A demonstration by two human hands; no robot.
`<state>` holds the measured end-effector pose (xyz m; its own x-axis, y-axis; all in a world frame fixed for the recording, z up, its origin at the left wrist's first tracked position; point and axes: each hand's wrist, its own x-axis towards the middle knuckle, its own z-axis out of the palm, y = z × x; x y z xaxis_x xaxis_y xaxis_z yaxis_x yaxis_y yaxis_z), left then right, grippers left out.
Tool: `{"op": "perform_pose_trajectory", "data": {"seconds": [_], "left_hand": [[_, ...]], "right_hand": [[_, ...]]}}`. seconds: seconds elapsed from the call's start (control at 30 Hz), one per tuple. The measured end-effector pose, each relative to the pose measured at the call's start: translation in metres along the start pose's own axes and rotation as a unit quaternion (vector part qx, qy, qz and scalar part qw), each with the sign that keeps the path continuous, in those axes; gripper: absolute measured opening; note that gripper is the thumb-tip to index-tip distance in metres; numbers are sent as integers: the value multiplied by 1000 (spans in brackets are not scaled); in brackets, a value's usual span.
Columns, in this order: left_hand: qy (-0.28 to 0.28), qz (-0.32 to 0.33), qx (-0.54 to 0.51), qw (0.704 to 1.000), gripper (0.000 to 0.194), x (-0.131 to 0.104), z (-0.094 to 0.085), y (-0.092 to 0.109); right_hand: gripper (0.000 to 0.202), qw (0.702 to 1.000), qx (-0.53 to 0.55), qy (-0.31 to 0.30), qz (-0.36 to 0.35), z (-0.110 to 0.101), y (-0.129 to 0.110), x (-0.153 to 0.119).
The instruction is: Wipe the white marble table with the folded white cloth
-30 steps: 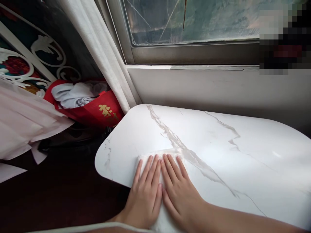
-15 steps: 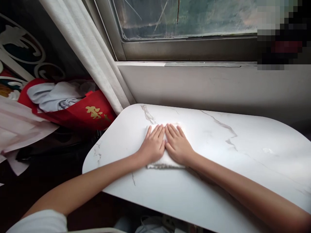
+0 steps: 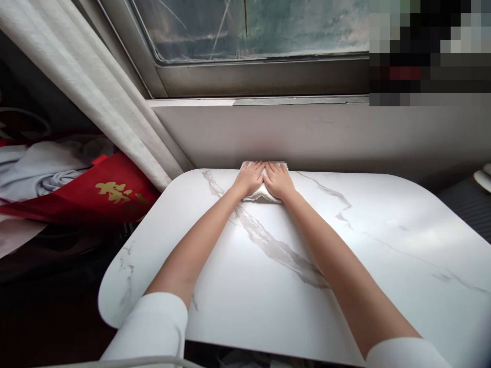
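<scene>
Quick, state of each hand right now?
Left hand: open, palm down on the white cloth.
Right hand: open, palm down on it too, beside the left.

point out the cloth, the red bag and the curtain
Cloth (image 3: pixel 262 193): head view, its near part
Red bag (image 3: pixel 82 199): head view, its front
Curtain (image 3: pixel 92 92): head view, middle of its length

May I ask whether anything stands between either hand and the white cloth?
Nothing visible does: the left hand and right hand lie directly on the white cloth, at the far edge of the table.
</scene>
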<state>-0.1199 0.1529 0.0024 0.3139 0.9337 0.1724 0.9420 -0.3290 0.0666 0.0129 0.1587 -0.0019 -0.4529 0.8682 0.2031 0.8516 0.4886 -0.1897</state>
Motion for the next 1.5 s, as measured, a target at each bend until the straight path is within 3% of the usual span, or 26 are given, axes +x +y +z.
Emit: {"op": "perform_pose_trajectory", "data": {"seconds": [0.2,0.4,0.7,0.9,1.03,1.17,1.27,1.37,1.5], "left_hand": [[3,1,-7,1000,50,-13,-1,9],[19,6,-7,1000,49,-41,-3,41],[45,12,-25,999,50,-126,-11,114],[42,67,-39,996,52,-189,-19,155],[27,103,-50,993,52,-212,-27,173],[15,139,-61,988,53,-213,-31,182],[11,154,-71,985,54,-200,-29,183],[12,134,-83,987,53,-172,-20,182],[25,72,-88,993,53,-113,-6,178]], "right_hand": [[57,1000,4,1,5,-3,-3,-17],[57,1000,-13,-4,-4,-13,-2,-58],[57,996,-52,-12,-67,-35,-8,-162],[59,993,-67,-4,-97,-49,-22,-244],[69,993,-71,19,-96,-57,-31,-281],[73,994,-69,41,-72,-61,-32,-299],[71,996,-68,35,-49,-59,-20,-294],[65,999,-36,-19,-25,-56,7,-268],[57,997,21,-76,25,-56,46,-207]]}}
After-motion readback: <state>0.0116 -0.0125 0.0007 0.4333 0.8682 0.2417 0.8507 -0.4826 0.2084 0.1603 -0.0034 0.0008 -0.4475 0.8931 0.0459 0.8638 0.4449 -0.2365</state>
